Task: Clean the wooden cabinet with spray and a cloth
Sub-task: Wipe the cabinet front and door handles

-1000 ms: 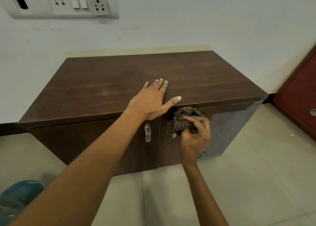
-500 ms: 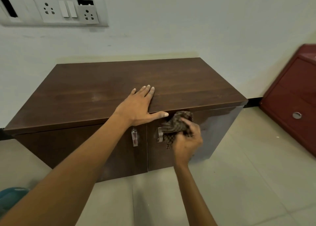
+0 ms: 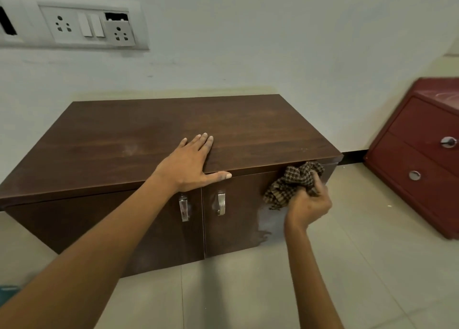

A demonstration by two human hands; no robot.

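Observation:
A low dark wooden cabinet [image 3: 129, 139] with two doors and metal handles stands against the wall. My left hand [image 3: 188, 164] lies flat and open on the front edge of its top, thumb over the edge. My right hand [image 3: 309, 204] grips a crumpled checkered cloth [image 3: 293, 182] and presses it against the upper right corner of the right door [image 3: 236, 229]. A pale wet-looking patch shows on that door below the cloth. No spray bottle is in view.
A red drawer unit [image 3: 417, 159] with round metal knobs stands on the floor to the right. A white socket and switch panel [image 3: 92, 27] is on the wall above left. Something teal [image 3: 7, 294] peeks in at the bottom left. Tiled floor lies in front.
My right hand has carried the cloth from beside the right door's handle to the door's upper right corner. My left hand stays on the cabinet top. The view has shifted right.

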